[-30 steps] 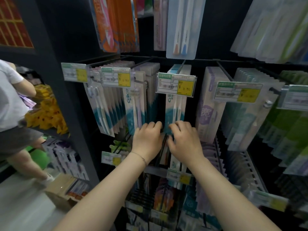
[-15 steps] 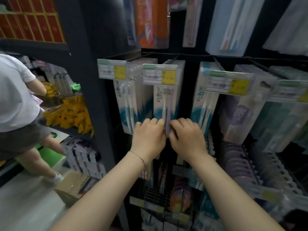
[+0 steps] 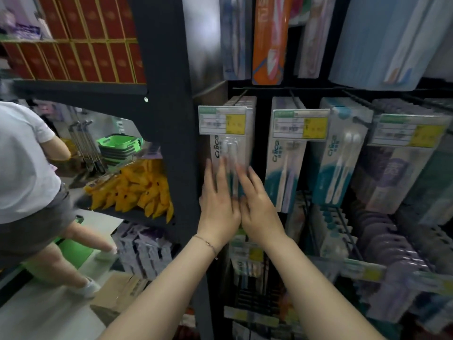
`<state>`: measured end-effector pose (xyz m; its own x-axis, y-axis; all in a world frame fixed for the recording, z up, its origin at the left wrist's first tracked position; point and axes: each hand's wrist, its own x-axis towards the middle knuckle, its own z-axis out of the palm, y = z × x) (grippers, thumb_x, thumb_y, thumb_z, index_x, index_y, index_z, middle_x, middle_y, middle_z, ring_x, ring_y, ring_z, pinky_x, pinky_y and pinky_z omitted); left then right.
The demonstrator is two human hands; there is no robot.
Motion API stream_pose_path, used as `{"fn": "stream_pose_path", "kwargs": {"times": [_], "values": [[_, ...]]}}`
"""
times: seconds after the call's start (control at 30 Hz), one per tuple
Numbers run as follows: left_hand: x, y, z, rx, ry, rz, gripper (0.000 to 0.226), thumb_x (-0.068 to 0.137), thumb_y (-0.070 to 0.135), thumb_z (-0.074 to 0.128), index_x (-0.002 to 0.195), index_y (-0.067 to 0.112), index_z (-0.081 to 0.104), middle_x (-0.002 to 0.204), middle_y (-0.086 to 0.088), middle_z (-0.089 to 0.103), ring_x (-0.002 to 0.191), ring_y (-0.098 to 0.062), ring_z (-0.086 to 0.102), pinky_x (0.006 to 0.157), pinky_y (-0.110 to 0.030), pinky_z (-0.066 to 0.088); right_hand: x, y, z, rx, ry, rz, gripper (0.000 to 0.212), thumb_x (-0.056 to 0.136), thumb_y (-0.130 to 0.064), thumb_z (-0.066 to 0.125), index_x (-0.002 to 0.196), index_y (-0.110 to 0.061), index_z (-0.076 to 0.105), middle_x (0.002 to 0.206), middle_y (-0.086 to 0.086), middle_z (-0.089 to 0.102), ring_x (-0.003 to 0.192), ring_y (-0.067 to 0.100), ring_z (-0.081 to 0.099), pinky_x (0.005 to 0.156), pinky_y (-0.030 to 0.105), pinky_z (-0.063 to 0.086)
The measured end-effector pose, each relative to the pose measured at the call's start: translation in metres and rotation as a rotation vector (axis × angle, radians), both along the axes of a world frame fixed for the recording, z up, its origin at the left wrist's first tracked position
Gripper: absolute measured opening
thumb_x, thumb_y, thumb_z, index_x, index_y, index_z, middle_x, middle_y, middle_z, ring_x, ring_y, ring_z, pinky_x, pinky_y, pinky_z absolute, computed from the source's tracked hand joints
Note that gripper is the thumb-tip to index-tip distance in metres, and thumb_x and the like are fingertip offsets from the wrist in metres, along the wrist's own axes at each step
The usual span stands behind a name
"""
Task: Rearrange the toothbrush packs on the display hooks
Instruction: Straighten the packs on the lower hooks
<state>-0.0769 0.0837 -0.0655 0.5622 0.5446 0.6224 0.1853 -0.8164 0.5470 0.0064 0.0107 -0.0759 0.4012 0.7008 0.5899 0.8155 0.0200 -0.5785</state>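
Grip spread on both, left hand (image 3: 218,204) and right hand (image 3: 259,207) press flat against one front toothbrush pack (image 3: 226,146).

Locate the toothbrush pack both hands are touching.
Head view, centre: the toothbrush pack hangs leftmost in its row, right beside the dark shelf post, its top behind a price tag.
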Motion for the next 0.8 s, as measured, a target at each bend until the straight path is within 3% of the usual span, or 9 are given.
{"fn": "stream_pose_path", "kwargs": {"times": [0.1, 0.3, 0.43, 0.5, 0.57, 0.67, 0.8], "values": [[-0.001, 0.007, -0.001, -0.008, 0.026, -0.047, 0.088, 0.096, 0.021, 0.045, 0.138, 0.047, -0.027, 0.159, 0.006, -0.014, 0.148, -0.015, 0.0, 0.118, -0.046, 0.022, -0.003, 0.006, -0.001, -0.005, 0.03, 0.018, 0.071, 0.098, -0.013, 0.043, 0.146, -0.048, 0.004, 0.16, -0.003, 0.006, 0.143, 0.003, 0.01, 0.111, 0.023, 0.023], [-0.002, 0.016, 0.003, -0.016, 0.035, -0.102, 0.089, 0.096, 0.018, 0.048, 0.143, 0.042, -0.023, 0.159, 0.005, -0.012, 0.149, -0.02, 0.001, 0.119, -0.044, 0.022, -0.007, 0.01, 0.0, -0.039, 0.07, -0.024, 0.077, 0.098, -0.012, 0.043, 0.144, -0.055, -0.003, 0.16, -0.007, 0.006, 0.146, 0.006, 0.011, 0.112, 0.021, 0.019], [-0.006, 0.015, 0.003, -0.019, 0.048, -0.127, 0.084, 0.096, 0.019, 0.049, 0.15, 0.033, -0.014, 0.159, 0.003, -0.013, 0.149, -0.019, 0.0, 0.12, -0.041, 0.02, -0.011, 0.007, 0.001, -0.065, 0.09, -0.068, 0.077, 0.097, -0.012, 0.042, 0.142, -0.059, 0.0, 0.159, -0.013, 0.008, 0.132, -0.013, 0.013, 0.098, -0.002, 0.018], [-0.008, 0.014, 0.001, -0.01, 0.043, -0.132, 0.084, 0.095, 0.018, 0.05, 0.149, 0.033, -0.013, 0.159, 0.002, -0.013, 0.149, -0.021, 0.0, 0.12, -0.041, 0.02, -0.012, 0.003, 0.002, -0.069, 0.085, -0.091, 0.077, 0.097, -0.012, 0.041, 0.14, -0.063, 0.003, 0.158, -0.015, 0.008, 0.123, -0.022, 0.012, 0.097, 0.006, 0.027], [-0.01, 0.012, 0.0, 0.008, 0.031, -0.121, 0.084, 0.093, 0.016, 0.051, 0.151, 0.03, -0.008, 0.159, -0.001, -0.011, 0.148, -0.026, 0.003, 0.119, -0.045, 0.021, -0.015, -0.001, 0.005, -0.068, 0.065, -0.119, 0.075, 0.096, -0.013, 0.042, 0.141, -0.061, 0.007, 0.158, -0.015, 0.008, 0.125, -0.018, 0.013, 0.097, 0.018, 0.035], [-0.015, 0.008, -0.005, 0.004, 0.001, -0.113, 0.076, 0.09, 0.01, 0.054, 0.152, 0.021, 0.011, 0.158, -0.009, -0.003, 0.147, -0.031, 0.008, 0.117, -0.049, 0.022, -0.017, -0.009, 0.005, -0.056, -0.004, -0.195, 0.065, 0.096, -0.016, 0.045, 0.145, -0.049, 0.019, 0.158, -0.008, 0.012, 0.142, 0.005, 0.016, 0.1, 0.027, 0.036], [-0.023, 0.0, -0.013, 0.138, -0.016, -0.065, 0.067, 0.086, 0.011, 0.062, 0.142, 0.017, 0.027, 0.151, -0.013, 0.015, 0.135, -0.035, 0.026, 0.108, -0.049, 0.034, -0.012, -0.027, 0.001, -0.094, -0.207, -0.344, 0.042, 0.092, -0.015, 0.054, 0.133, -0.017, 0.049, 0.145, 0.009, 0.038, 0.132, 0.027, 0.038, 0.094, 0.04, 0.048]]}}
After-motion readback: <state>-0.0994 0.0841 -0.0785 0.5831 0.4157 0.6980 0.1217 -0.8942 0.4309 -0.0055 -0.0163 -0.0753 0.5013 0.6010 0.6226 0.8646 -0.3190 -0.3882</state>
